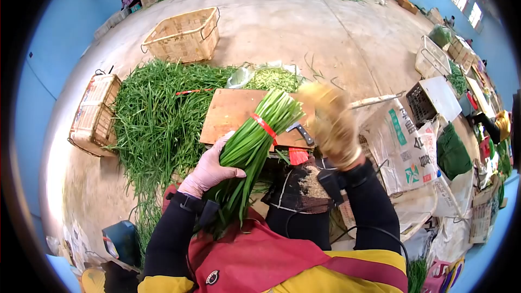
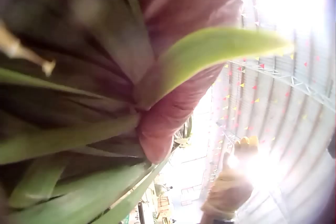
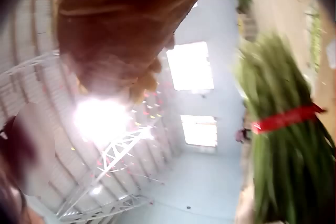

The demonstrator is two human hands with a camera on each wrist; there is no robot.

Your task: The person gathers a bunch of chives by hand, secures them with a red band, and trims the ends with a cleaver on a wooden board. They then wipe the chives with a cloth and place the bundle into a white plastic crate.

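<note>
A bunch of green garlic chives (image 1: 249,146), bound by a red band (image 1: 264,128), leans with its pale cut ends up and away from the body. My left hand (image 1: 211,168), in a pale pink glove, grips the bunch below the band. Leaves fill much of the left wrist view around the pink fingers (image 2: 163,134). To the right of the bunch, apart from it, my right hand (image 1: 328,125) is raised in a yellowish glove, motion-blurred in the head view. Nothing shows in it. A knife (image 1: 304,133) lies on the wooden board (image 1: 230,111) beyond the bunch.
A large heap of loose chives (image 1: 163,108) lies left of the board. Behind it stands a plastic crate (image 1: 184,38), with another crate (image 1: 95,114) at far left. A bag of pale trimmings (image 1: 274,78) sits behind the board. Red strips (image 1: 298,155) hang at its near edge.
</note>
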